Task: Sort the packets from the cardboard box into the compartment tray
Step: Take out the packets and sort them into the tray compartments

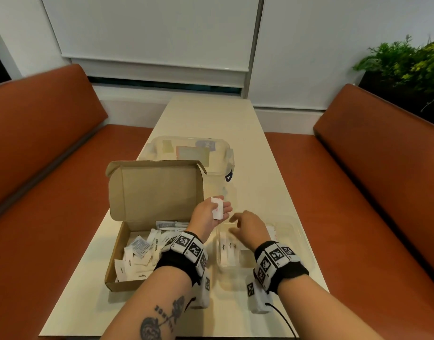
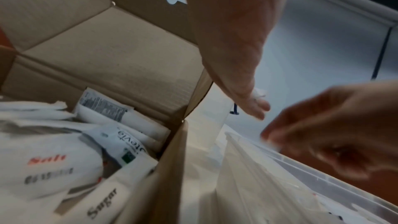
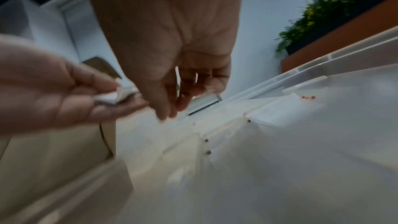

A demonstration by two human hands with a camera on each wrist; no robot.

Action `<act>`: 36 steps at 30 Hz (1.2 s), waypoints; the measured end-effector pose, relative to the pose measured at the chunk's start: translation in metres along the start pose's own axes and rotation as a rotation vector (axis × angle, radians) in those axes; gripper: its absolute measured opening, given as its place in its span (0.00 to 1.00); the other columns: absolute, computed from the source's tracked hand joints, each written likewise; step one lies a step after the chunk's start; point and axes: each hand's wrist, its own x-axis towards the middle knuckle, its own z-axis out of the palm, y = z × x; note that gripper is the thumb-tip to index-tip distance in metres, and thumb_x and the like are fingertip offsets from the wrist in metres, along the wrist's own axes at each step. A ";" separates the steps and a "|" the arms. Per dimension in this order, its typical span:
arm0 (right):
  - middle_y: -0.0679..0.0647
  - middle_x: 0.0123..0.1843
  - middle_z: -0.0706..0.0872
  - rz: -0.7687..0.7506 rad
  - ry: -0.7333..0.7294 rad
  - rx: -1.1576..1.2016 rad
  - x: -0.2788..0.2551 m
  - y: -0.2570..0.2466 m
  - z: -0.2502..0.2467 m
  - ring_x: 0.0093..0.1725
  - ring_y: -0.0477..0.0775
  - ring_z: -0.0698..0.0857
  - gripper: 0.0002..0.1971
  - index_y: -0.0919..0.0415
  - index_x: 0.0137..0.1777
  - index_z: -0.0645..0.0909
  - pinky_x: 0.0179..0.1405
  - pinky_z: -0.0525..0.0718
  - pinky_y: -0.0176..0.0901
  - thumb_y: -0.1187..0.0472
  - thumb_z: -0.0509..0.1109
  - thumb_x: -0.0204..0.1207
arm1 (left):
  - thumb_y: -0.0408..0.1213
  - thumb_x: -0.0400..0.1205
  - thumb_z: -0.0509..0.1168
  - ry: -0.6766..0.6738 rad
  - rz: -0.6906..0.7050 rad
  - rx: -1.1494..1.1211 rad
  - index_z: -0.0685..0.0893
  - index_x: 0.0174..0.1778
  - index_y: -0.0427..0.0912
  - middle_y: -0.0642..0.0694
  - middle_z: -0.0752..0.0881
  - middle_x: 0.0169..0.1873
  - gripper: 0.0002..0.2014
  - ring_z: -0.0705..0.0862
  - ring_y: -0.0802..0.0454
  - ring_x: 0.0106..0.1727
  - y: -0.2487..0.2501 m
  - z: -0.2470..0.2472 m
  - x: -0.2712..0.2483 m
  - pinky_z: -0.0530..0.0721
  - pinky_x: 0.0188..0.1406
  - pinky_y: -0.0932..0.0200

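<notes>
- Lying across the upturned left hand (image 1: 212, 212), palm open and fingers loosely extended, a small white packet (image 1: 217, 208) with red print rests unpinched between the cardboard box (image 1: 147, 231) and the clear compartment tray (image 1: 294, 244). The right hand (image 1: 248, 227) hovers just beside it over the tray, fingers loosely curled, holding nothing. Risk: an ungripped packet can slide off a tilting palm onto the table (image 1: 206, 114).
- Left wrist view: the box interior (image 2: 120, 64) holds mixed packets marked Salt (image 2: 47, 159), Sugar (image 2: 103, 202) and Stevia (image 2: 129, 144). Risk: similar white wrappers invite filing in the wrong compartment. The right hand is blurred (image 2: 336, 134), so a pinch aimed at the palm may miss.
- Right wrist view: the left fingers (image 3: 71, 98) support a creased packet (image 3: 116, 96), the right fingertips (image 3: 163, 106) close beside it, not clearly touching. Risk: a fumbled handover drops it outside the tray wall (image 3: 336, 67), whose dividers are hard to see.
</notes>
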 end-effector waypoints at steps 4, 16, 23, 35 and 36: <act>0.52 0.38 0.87 0.077 0.198 0.478 0.003 -0.004 -0.018 0.37 0.49 0.82 0.08 0.60 0.48 0.84 0.39 0.79 0.39 0.58 0.67 0.79 | 0.23 0.86 0.50 -0.069 0.032 0.112 0.76 0.68 0.35 0.38 0.83 0.62 0.17 0.80 0.44 0.65 -0.007 -0.003 0.000 0.77 0.64 0.50; 0.61 0.31 0.85 0.166 0.183 1.113 0.003 0.016 -0.038 0.29 0.52 0.84 0.05 0.68 0.39 0.79 0.34 0.87 0.39 0.73 0.73 0.73 | 0.28 0.87 0.55 -0.149 -0.036 0.007 0.80 0.58 0.35 0.33 0.84 0.55 0.10 0.85 0.40 0.52 -0.011 0.012 0.003 0.89 0.46 0.47; 0.58 0.34 0.84 0.169 0.171 1.019 0.004 0.026 -0.038 0.33 0.53 0.83 0.06 0.67 0.39 0.78 0.37 0.86 0.41 0.71 0.74 0.73 | 0.22 0.82 0.61 -0.089 0.041 0.175 0.81 0.58 0.35 0.35 0.84 0.56 0.11 0.85 0.41 0.55 -0.017 0.019 0.007 0.89 0.49 0.49; 0.50 0.30 0.85 0.114 0.059 0.892 -0.001 0.040 -0.040 0.29 0.44 0.81 0.04 0.63 0.37 0.85 0.32 0.82 0.34 0.68 0.75 0.73 | 0.26 0.79 0.68 -0.016 0.140 0.193 0.84 0.51 0.43 0.40 0.88 0.48 0.09 0.87 0.43 0.50 -0.025 0.019 0.010 0.88 0.37 0.59; 0.49 0.29 0.85 0.104 0.038 0.869 -0.002 0.040 -0.040 0.28 0.43 0.81 0.03 0.63 0.38 0.86 0.31 0.81 0.33 0.66 0.76 0.72 | 0.27 0.79 0.68 -0.016 0.147 0.198 0.85 0.53 0.42 0.40 0.88 0.47 0.09 0.87 0.43 0.50 -0.025 0.019 0.009 0.87 0.38 0.58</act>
